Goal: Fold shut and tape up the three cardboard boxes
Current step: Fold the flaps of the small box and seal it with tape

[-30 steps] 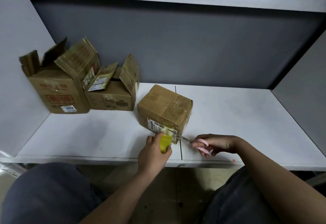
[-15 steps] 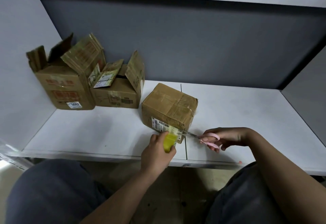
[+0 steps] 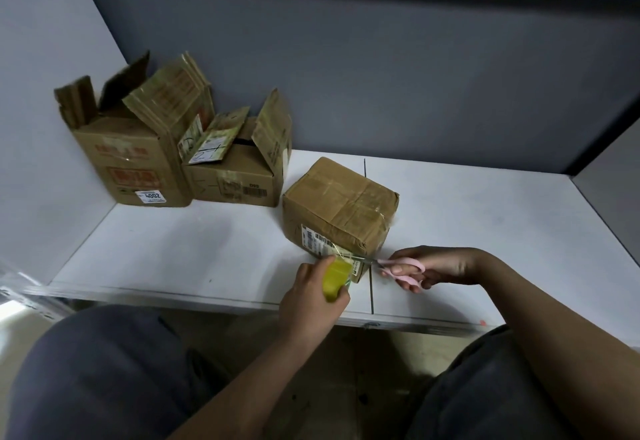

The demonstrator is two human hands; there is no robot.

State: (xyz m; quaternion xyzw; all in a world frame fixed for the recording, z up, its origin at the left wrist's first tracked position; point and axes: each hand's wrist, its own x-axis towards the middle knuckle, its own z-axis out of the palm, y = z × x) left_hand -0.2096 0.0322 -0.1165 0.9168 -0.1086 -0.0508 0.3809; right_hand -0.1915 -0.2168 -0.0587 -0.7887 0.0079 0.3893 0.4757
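A closed cardboard box [image 3: 341, 204] with tape across its top sits near the shelf's front edge. My left hand [image 3: 308, 304] grips a yellow tape roll [image 3: 336, 276] just below the box's labelled front corner. My right hand [image 3: 433, 266] holds pink-handled scissors [image 3: 398, 268], their blades pointing left at the clear tape stretched between roll and box. Two more boxes stand at the back left with flaps up: a tall box [image 3: 131, 148] and a lower box [image 3: 239, 176].
The white shelf surface [image 3: 485, 231] has a dark seam running front to back beside the closed box. Grey walls close in the left, back and right. My knees in grey trousers [image 3: 104, 370] are below the shelf's front edge.
The camera has tilted, shifting the scene slightly. Both hands stay at the box's front corner, and the scissors remain at the tape.
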